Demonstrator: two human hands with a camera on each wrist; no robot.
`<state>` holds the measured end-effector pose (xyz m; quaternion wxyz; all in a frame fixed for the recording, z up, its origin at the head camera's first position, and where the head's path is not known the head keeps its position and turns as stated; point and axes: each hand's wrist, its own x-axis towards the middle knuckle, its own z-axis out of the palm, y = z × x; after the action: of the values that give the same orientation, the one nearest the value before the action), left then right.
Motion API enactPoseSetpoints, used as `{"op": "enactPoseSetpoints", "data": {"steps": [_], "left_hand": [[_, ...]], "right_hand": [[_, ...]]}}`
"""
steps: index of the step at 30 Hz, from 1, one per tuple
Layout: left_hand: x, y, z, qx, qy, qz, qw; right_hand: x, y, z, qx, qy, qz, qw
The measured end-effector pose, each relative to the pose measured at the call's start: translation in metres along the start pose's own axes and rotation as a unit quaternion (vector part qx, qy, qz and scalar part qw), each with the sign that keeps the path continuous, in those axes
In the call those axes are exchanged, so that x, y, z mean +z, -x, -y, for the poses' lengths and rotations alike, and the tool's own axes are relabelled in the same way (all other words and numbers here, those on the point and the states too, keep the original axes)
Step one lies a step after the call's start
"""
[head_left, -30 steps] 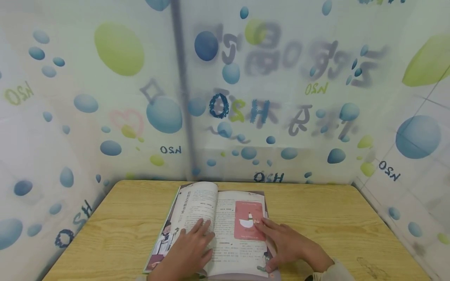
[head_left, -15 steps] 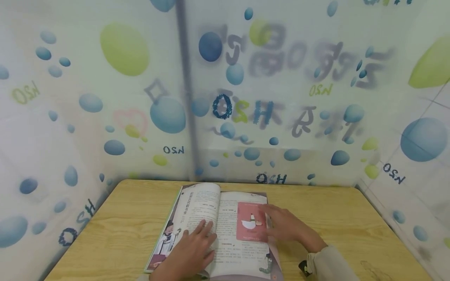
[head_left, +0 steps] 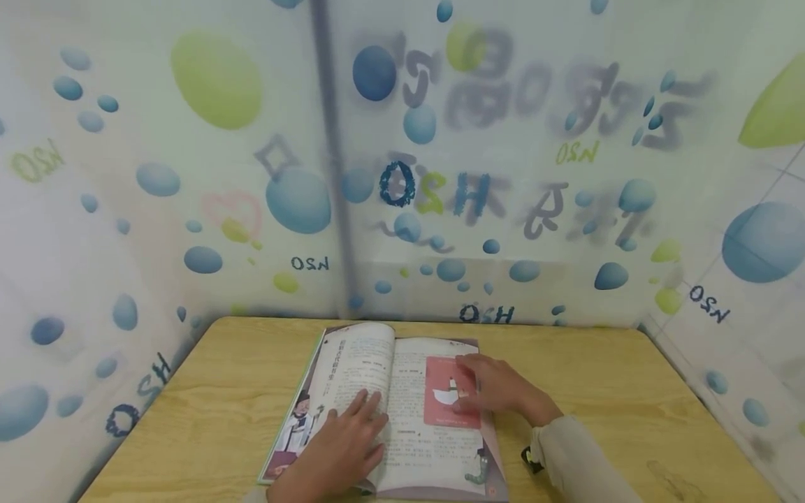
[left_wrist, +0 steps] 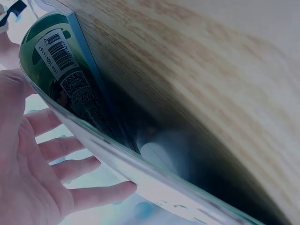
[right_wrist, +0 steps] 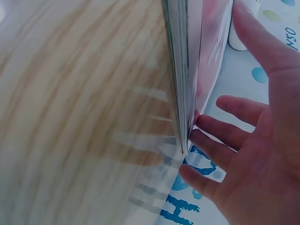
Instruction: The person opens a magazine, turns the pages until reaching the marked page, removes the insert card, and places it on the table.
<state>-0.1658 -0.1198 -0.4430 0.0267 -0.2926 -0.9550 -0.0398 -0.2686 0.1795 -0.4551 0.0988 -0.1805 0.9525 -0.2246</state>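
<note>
An open magazine (head_left: 411, 471) with printed text and cartoon figures lies on the table. A pink card (head_left: 437, 374) with a white picture rests on its right page. My left hand (head_left: 352, 440) lies on the left page near the fold, its fingers extended; the left wrist view shows the page edge bowed up, with a barcode (left_wrist: 61, 51) on the green back cover. Over the card's right side is my right hand (head_left: 506, 391), thumb and fingers apart at the card's lower and upper parts. From the right wrist view, its fingers are spread beside the magazine's edge, gripping nothing.
The wooden table (head_left: 585, 377) extends on both sides of the magazine. A curtain (head_left: 553, 209) with blue and green dots and lettering hangs behind it and along both sides. A small black item (head_left: 531, 460) sits at the right sleeve's cuff.
My right hand has shifted from the right page's edge, first off to the card's right side, then left over the card. The left hand stays on the left page.
</note>
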Motion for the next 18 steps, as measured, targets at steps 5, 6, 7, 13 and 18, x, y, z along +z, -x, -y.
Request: {"op": "enactPoseSetpoints", "data": {"steps": [5,6,7,13,18], "left_hand": [[-0.0001,-0.0005,0.0,0.002,0.002,-0.003,1.0],[-0.0001,-0.0006,0.0001,0.002,0.003,-0.002,1.0],[0.0,-0.0007,0.0001,0.002,0.004,-0.003,1.0],[0.0016,-0.0008,0.0002,0.004,0.004,-0.009,0.9999],[0.0014,-0.0009,0.001,0.003,0.011,-0.006,0.9999]], "right_hand": [[0.0008,-0.0019,0.002,0.004,0.024,-0.005,0.9997],[0.0011,-0.0023,0.0024,0.006,0.027,-0.005,0.9996],[0.0013,-0.0025,0.0027,0.008,0.028,-0.007,0.9995],[0.0026,-0.0039,0.002,0.008,0.033,-0.009,0.9994],[0.0011,-0.0059,0.0026,0.002,0.032,-0.009,0.9995]]}}
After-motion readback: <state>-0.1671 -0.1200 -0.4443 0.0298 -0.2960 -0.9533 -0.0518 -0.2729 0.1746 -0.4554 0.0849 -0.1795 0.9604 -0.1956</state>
